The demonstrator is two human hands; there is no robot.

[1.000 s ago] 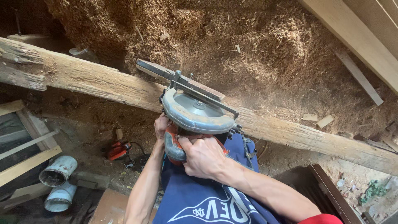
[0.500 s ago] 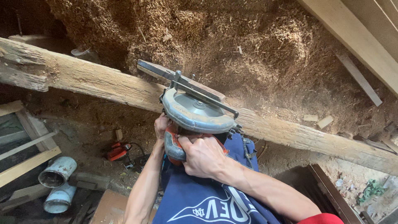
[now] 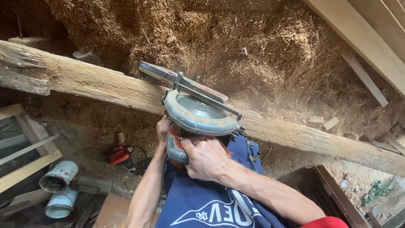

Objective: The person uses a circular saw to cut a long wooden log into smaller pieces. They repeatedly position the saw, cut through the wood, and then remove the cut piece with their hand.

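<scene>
- Right hand was wrapped tight around the orange and grey handle of a circular saw, knuckles up, fingers curled under the grip.
- Left hand was closed on the left side of the same saw body, just below the grey blade guard; its fingers were mostly hidden behind the tool.
- Both forearms ran up from the near edge, with a dark blue garment bearing white print lying between them and under the saw.
- Circular saw sat against the near face of a long, rough wooden beam, roughly at the middle of its length, with the flat metal base plate resting on the beam's top and the round guard facing up.
- Wooden beam crossed the scene from far left down to near right, weathered and split at its left end.
- Sawdust heap rose behind the beam and filled the far part of the scene, with a few small wood offcuts lying on it at the right.
- Pale planks leaned across the far right corner.
- Two short grey pipe pieces lay on the ground at near left, beside wooden frames.
- Small orange tool with a dark cord lay on the dirt left of the left forearm, well below the beam.
</scene>
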